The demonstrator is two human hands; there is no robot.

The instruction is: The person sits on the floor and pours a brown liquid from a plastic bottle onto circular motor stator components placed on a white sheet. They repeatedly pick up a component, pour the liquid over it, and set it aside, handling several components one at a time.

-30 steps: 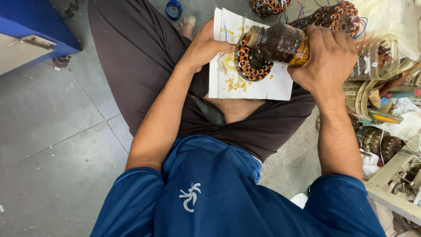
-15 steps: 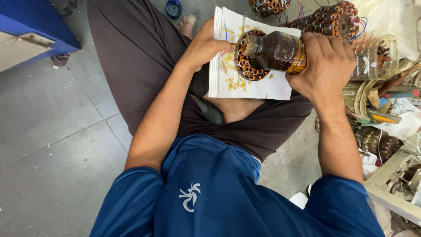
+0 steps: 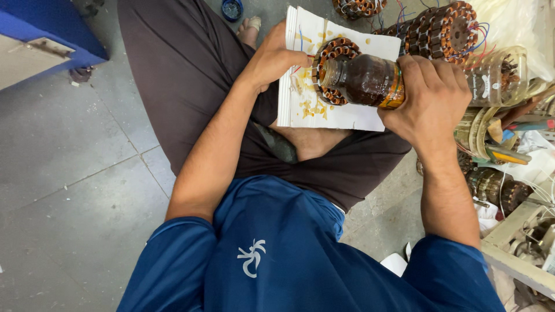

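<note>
My right hand (image 3: 430, 95) grips a clear plastic bottle (image 3: 361, 79) of dark brown liquid, tipped on its side with its mouth over a round copper-wound stator (image 3: 334, 53). The stator lies on a white pad of paper (image 3: 347, 112) resting on my lap, and the paper is spotted with yellowish drips. My left hand (image 3: 277, 55) rests at the pad's left side, fingertips touching the stator's edge. The bottle hides the stator's middle.
More wound stators (image 3: 445, 29) sit beyond the pad, one inside a clear plastic jar (image 3: 500, 75). Tools and coils (image 3: 497, 150) crowd the right side. A blue box (image 3: 46, 34) stands at the upper left on the grey tiled floor (image 3: 69, 190).
The bottle has dipped slightly lower and further left over the stator. My left hand has stayed at the pad's edge.
</note>
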